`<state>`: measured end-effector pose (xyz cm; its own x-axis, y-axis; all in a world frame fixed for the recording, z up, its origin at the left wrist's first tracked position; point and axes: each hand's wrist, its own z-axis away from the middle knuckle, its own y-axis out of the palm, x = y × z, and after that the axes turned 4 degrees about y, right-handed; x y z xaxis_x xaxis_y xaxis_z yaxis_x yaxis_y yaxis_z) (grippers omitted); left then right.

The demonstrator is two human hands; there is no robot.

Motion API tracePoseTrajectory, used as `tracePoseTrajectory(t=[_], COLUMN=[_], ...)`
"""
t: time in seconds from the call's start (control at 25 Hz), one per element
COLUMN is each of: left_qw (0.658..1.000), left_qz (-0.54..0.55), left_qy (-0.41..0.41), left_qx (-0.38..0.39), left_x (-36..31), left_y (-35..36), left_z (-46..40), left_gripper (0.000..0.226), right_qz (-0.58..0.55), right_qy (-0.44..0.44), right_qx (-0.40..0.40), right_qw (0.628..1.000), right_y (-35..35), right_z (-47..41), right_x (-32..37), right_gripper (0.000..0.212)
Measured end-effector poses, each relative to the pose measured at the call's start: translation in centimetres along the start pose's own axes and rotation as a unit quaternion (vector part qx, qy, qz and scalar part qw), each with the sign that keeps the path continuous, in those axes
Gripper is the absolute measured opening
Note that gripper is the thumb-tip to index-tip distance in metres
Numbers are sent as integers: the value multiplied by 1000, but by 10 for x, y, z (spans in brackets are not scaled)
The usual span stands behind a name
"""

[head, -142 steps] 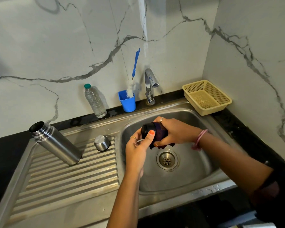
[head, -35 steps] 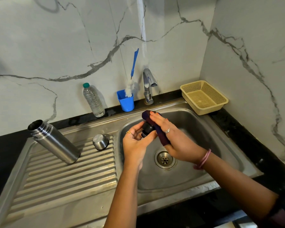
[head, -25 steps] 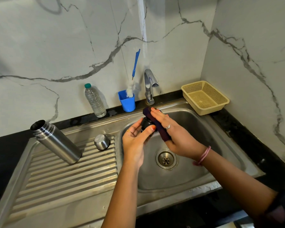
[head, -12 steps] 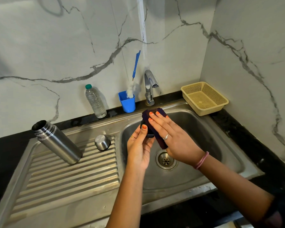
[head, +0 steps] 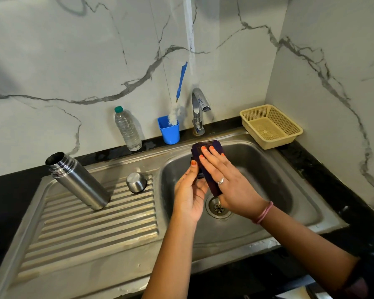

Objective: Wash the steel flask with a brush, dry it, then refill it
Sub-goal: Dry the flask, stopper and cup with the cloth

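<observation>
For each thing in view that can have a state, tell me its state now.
steel flask: upright on drainboard, uncapped
steel cup lid: upside down on drainboard
water bottle: capped, upright
bottle brush: standing in blue cup
tap: off
dark cloth: pressed by right hand
left hand: holding a dark part

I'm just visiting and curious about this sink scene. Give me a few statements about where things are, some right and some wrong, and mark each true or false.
1. The steel flask stands open on the ribbed drainboard. True.
2. The brush lies in the yellow basket. False: it stands in the blue cup.
3. The right hand presses a dark cloth with straight fingers. True.
4. Water runs from the tap. False: no stream shows.
5. The plastic bottle has no cap. False: it has a green cap.
</observation>
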<state>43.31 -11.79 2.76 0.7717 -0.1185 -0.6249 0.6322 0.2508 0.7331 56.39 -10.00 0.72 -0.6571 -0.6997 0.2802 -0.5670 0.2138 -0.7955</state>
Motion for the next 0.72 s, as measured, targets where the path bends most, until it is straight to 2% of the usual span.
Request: tracePoseTrajectory(t=[0.08,0.16,0.24,0.36,0.4,0.56,0.64,0.72], left_qw=[1000,999,999,998,998,996,996,997], left_qz=[23,25,26,50,61,70,65,61], left_qy=[-14,-26,-24,-16,-20,-43,-35,-24], left_qx=[5,1,-11,-24,-26,-45,-50,-46], left_x=[3,5,4,3,4,7,5,3], left_y=[1,3,4,2,0,-5,-7,-9], left_z=[2,3,3,2,2,2,-1,-4], left_gripper=[36,42,43,42,42,32,34,36], right_qz=[-126,-196,-164,-51,-47,-172,-149,-89], right_qy=[70,140,128,24,13,127,122,69], right_qx=[-11,2,17,22,24,28,31,37], right_qw=[989,970,978,998,999,976,981,993], right_y=[3,-1,-4,4,7,10,10,14], right_z=[0,-5,-10,-4,0,0,-2,-1], right_x=[-1,-7,-8,-4,-4,-9,-4,4], right_gripper=[74,81,84,73,72,82,84,78])
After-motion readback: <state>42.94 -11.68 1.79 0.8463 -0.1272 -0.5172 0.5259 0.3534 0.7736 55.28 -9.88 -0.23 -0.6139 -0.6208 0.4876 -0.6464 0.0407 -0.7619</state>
